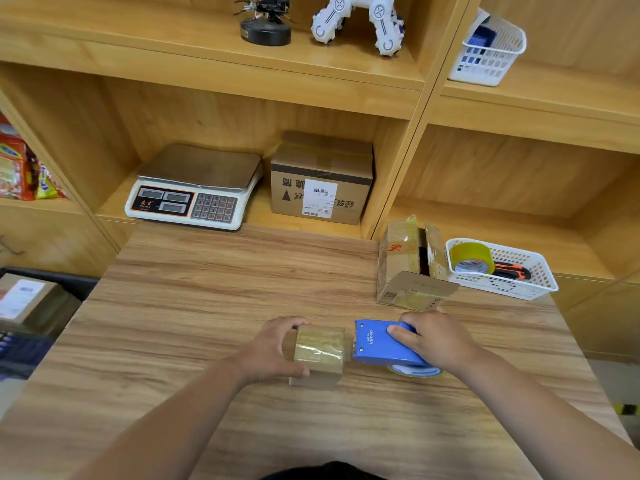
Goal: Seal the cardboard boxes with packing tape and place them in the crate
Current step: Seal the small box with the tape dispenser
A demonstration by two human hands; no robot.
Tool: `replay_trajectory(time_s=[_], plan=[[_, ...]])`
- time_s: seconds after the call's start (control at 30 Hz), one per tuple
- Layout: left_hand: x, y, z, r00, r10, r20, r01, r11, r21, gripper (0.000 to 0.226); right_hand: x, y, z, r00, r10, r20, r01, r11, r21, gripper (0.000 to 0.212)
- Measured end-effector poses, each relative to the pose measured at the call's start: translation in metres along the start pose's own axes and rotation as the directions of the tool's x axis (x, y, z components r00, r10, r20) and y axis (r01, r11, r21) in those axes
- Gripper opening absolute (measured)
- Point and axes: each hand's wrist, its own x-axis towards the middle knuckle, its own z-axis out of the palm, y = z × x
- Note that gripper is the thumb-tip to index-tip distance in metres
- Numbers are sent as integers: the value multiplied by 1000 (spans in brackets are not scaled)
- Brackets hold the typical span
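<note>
A small cardboard box [320, 351] sits on the wooden table [194, 306], with a strip of clear tape across its top. My left hand [273, 348] grips the box from its left side, fingers over the far edge and thumb at the near one. My right hand [433, 341] holds a blue tape dispenser [379, 342] whose toothed end meets the box's right edge; its tape roll shows beneath. A second, taller cardboard box [408, 261] stands behind with its top flaps open. A dark crate [52, 282] at the left holds a labelled box [24, 301].
A white basket [530, 282] on the table's right holds a yellow tape roll and an orange cutter. On the shelf behind stand a weighing scale [194, 188] and a large labelled carton [322, 181]. Higher shelves carry robot models and another white basket [491, 50].
</note>
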Motion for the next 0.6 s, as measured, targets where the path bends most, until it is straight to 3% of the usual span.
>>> replay_trajectory(time_s=[0.43,0.53,0.6], plan=[[-1,6,1,999,30,-35,-29,1000,12,84,4,-13,33,999,46,-24,-48,995,-89,44],[0,9,4,996,47,-75,-39,993,112,84,3,-15,33,998,51,-29,-54,994,-94,44],[3,15,8,991,72,-111,-33,947,319,90,2,-15,33,998,52,-36,-55,994,-94,44]])
